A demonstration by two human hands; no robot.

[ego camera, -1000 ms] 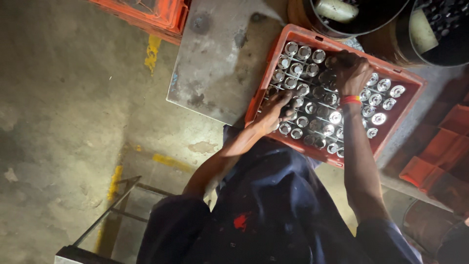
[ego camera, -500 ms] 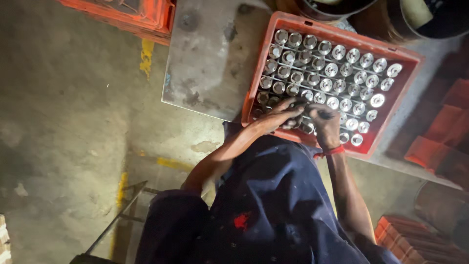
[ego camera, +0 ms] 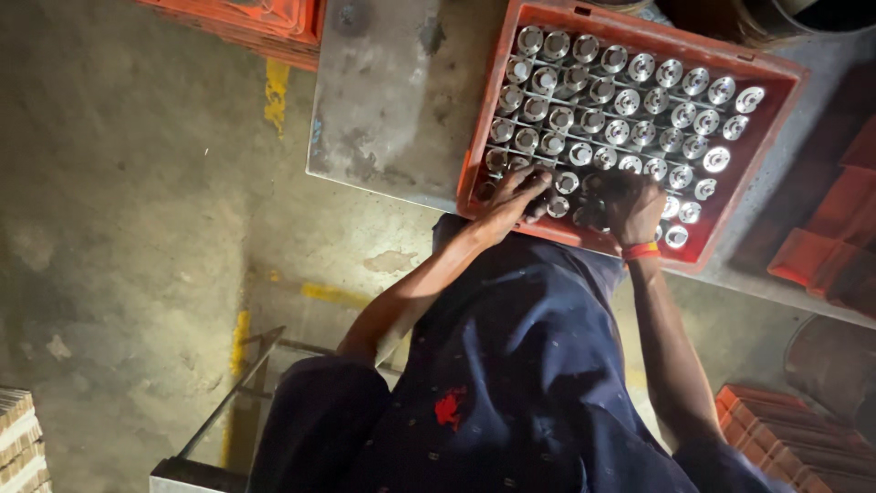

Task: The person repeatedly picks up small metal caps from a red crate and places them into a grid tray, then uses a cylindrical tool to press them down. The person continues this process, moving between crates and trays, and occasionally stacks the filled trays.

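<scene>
Currently both hands are down in the near rows of the red crate (ego camera: 783,96), which sits on the grey counter (ego camera: 392,100). Left hand (ego camera: 513,198) lies with fingers spread across the metal parts (ego camera: 630,100), grip loose, clasping nothing I can make out. Right hand (ego camera: 632,205) (orange wristband) is curled over the parts; whether its grip is closed on one, I cannot tell. My judgement: handle one part at a time, lifting straight up so neighbours stay seated.
</scene>
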